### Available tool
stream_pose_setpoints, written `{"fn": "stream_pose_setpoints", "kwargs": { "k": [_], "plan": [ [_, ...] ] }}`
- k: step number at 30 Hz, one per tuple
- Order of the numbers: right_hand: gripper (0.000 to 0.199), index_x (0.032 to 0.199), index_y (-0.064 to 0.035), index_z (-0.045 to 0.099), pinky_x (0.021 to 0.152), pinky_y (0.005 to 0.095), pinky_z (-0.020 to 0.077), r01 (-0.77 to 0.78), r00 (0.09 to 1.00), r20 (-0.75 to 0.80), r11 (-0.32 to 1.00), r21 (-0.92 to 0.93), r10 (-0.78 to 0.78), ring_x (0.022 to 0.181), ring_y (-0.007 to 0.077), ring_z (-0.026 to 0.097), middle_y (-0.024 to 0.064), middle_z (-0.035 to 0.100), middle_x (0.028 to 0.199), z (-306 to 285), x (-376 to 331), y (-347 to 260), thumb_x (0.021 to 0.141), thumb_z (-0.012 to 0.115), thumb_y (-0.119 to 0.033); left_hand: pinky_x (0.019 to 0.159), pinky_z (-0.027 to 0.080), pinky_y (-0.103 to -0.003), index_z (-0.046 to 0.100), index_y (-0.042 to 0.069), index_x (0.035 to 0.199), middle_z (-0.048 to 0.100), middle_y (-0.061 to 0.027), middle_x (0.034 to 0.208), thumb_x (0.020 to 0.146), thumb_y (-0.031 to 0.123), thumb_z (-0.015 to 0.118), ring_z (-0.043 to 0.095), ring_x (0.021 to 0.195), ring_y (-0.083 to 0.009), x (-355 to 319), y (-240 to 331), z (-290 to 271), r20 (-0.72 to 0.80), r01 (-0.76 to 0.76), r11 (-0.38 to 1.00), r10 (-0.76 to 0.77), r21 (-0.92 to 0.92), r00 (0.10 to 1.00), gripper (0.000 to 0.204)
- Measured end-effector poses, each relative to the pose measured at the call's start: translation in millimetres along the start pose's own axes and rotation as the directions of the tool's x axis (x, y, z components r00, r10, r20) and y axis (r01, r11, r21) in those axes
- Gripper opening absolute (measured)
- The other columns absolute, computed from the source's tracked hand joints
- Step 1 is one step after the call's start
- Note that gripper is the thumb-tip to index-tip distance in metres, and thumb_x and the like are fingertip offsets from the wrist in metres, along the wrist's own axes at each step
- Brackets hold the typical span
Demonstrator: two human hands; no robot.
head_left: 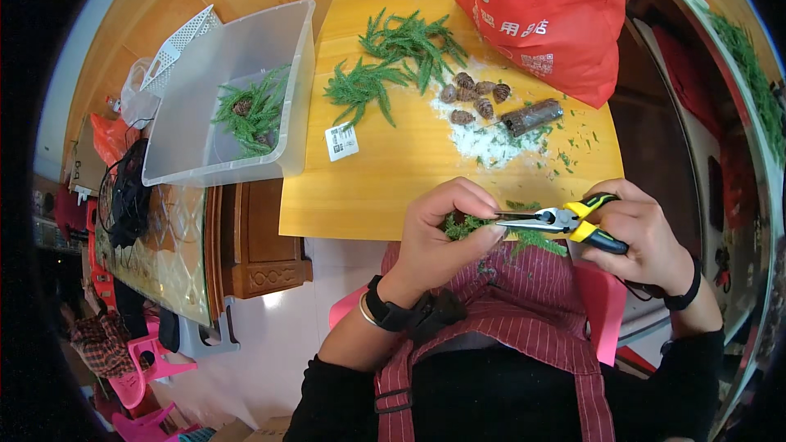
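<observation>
Just past the near edge of the yellow table, above my lap, my left hand (449, 225) pinches a green artificial pine sprig (536, 243) between thumb and fingers. My right hand (647, 233) is closed round the handles of pliers (565, 221) with yellow and black grips. The pliers' jaws point left and reach the fingertips of my left hand, next to the sprig's stem. Exactly what the jaws touch is partly hidden by those fingers. Beyond my hands, several small brown pine cones (465, 82) and a dark brown cylinder (532, 117) lie around white flakes (483, 145).
Loose pine sprigs (413, 41) and a white tag (341, 141) lie on the yellow table (368, 196). A clear plastic bin (298, 123) at the left holds a sprig with a cone. A red bag (548, 29) of cones stands at the far right.
</observation>
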State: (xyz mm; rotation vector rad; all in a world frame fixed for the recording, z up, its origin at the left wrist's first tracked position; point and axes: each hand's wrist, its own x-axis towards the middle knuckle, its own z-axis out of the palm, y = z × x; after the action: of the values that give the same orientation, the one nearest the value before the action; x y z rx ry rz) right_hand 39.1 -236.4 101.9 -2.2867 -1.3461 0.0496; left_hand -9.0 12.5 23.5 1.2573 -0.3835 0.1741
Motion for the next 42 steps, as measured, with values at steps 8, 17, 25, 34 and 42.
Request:
{"fn": "stream_pose_setpoints", "kwargs": {
  "k": [8,17,25,34,42],
  "plan": [
    [0.028,0.065,-0.0035,0.052,0.07,0.038,0.0469,-0.001,1.0,-0.027,0.999,0.051,0.003,0.081,0.0321,0.056,0.0101,0.056,0.068,6,2,0,0.068,0.073,-0.022,0.068,0.043,-0.025,0.056,0.002,0.079,0.058,-0.0079,0.082,0.067,-0.006,0.066,0.055,0.076,-0.0148,-2,1,2,-0.087,0.004,1.0,-0.002,0.027,0.996,0.019],
    [0.026,0.066,-0.0026,0.053,0.066,0.0376,0.0475,-0.002,1.0,-0.013,0.998,0.068,0.003,0.076,0.0329,0.056,0.011,0.054,0.066,9,-1,2,0.069,0.073,-0.02,0.067,0.044,-0.026,0.056,0.003,0.078,0.059,-0.0081,0.081,0.066,-0.005,0.067,0.057,0.074,-0.016,2,3,1,-0.053,-0.083,0.987,0.091,0.139,0.994,0.019],
    [0.025,0.071,-0.0009,0.057,0.072,0.0379,0.0465,-0.055,0.998,0.007,0.975,0.217,0.055,0.081,0.033,0.057,0.0123,0.056,0.069,13,-6,10,0.071,0.07,-0.022,0.064,0.045,-0.026,0.059,0.003,0.078,0.059,-0.0078,0.079,0.065,-0.005,0.068,0.058,0.073,-0.0164,2,3,3,-0.038,-0.152,0.942,0.171,0.3,0.985,0.017],
    [0.024,0.074,-0.0004,0.058,0.077,0.0376,0.0448,-0.045,0.999,-0.011,0.986,0.159,0.047,0.089,0.0331,0.056,0.0118,0.06,0.074,13,-5,11,0.07,0.068,-0.023,0.065,0.045,-0.027,0.055,0.004,0.075,0.059,-0.0087,0.077,0.064,-0.007,0.067,0.058,0.073,-0.0179,4,4,6,-0.051,-0.183,0.895,0.222,0.406,0.974,0.02],
    [0.022,0.072,-0.0011,0.058,0.073,0.0363,0.0455,-0.026,0.998,-0.056,0.995,0.099,0.032,0.085,0.0322,0.056,0.011,0.059,0.073,18,-3,10,0.066,0.071,-0.018,0.067,0.046,-0.028,0.054,0.004,0.075,0.06,-0.009,0.078,0.064,-0.006,0.067,0.059,0.075,-0.0184,3,5,4,-0.039,-0.171,0.903,0.203,0.393,0.978,0.02]
  ]
}}
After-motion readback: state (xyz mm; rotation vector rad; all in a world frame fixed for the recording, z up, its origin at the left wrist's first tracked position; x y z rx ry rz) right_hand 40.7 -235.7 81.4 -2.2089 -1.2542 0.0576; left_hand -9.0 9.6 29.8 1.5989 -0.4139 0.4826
